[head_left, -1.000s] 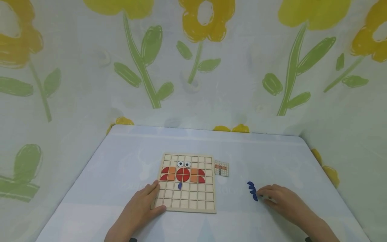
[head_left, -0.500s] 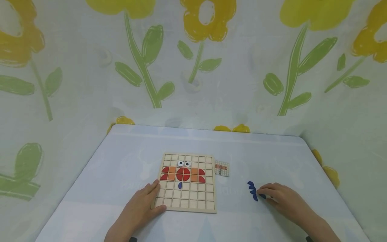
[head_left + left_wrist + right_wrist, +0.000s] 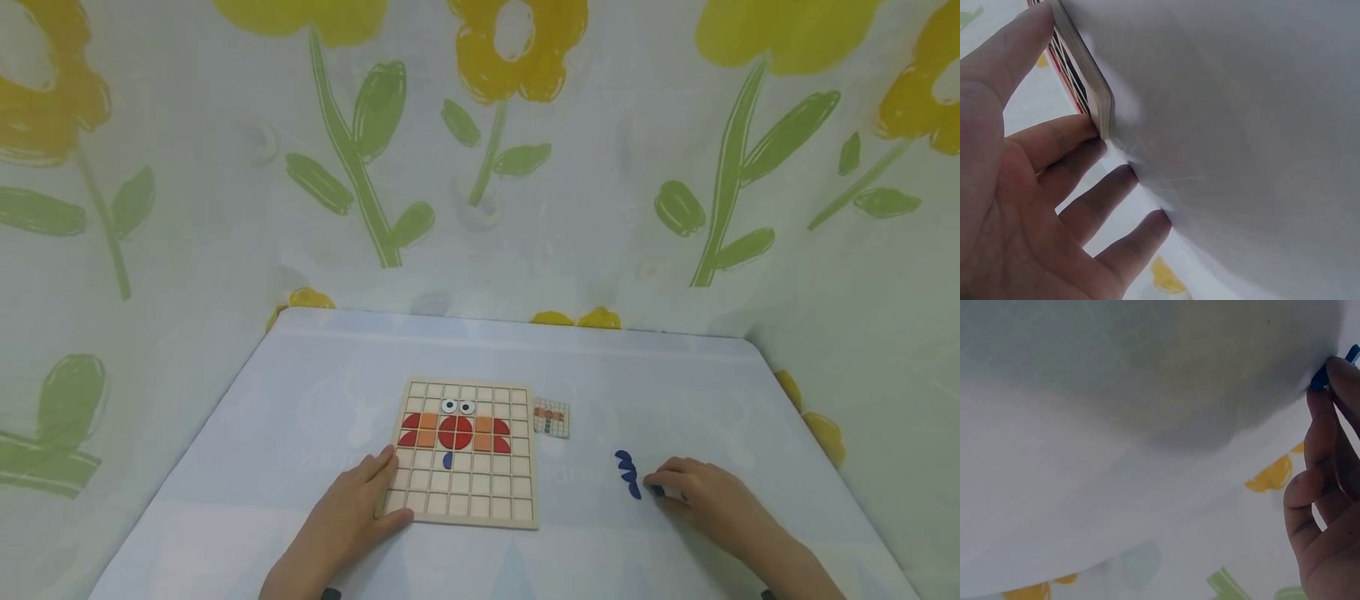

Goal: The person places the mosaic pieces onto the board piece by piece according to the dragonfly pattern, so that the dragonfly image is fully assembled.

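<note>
In the head view, my left hand [image 3: 347,504] rests against the lower left corner of a square wooden grid board [image 3: 491,508]. The left wrist view shows its fingers loosely extended, with thumb and index fingertip touching the board's edge [image 3: 1102,103]. Red and orange pieces, two eye pieces [image 3: 458,407] and one blue half-round piece [image 3: 447,460] lie in the board's cells. To the right, my right hand [image 3: 701,496] pinches a small blue piece [image 3: 1320,377] between thumb and index finger; its full shape is hidden. Beside that hand several blue half-round pieces [image 3: 628,475] lie in a column.
A small pattern card [image 3: 552,418] lies against the board's right edge, printed with a similar grid figure. The white table [image 3: 360,350] is backed by a flower-patterned cloth [image 3: 570,217].
My right hand has drawn slightly right, away from the column of blue pieces, with a dark blue piece at its fingertips. The left hand and the board have stayed put.
</note>
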Demonstrator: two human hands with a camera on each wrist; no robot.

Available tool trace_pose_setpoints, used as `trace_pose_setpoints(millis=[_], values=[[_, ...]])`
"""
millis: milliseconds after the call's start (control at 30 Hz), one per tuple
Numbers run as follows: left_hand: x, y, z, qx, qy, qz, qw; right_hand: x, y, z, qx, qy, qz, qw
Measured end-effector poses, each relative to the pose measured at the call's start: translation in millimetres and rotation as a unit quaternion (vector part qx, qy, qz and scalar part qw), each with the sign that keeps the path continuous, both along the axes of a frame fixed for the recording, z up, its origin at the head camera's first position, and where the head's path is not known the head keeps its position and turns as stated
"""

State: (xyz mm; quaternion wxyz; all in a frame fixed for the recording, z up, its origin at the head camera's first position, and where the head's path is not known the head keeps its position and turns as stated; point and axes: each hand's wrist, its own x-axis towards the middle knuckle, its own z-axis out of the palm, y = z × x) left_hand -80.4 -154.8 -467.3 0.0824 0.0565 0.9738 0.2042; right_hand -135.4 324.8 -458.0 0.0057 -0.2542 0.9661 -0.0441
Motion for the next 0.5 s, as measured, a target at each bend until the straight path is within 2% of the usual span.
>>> trace_pose_setpoints(millis=[133, 500], values=[[-0.8, 0.5, 0.3, 0.0, 0.001, 0.001, 1.0, -1.1, 1.0, 0.6, 0.006, -0.017, -0.025, 0.9995], [0.6, -1.4, 0.0, 0.004, 0.006, 0.002, 1.0, 1.1, 0.6, 1.5, -0.016, -0.038, -0.052, 0.9978]])
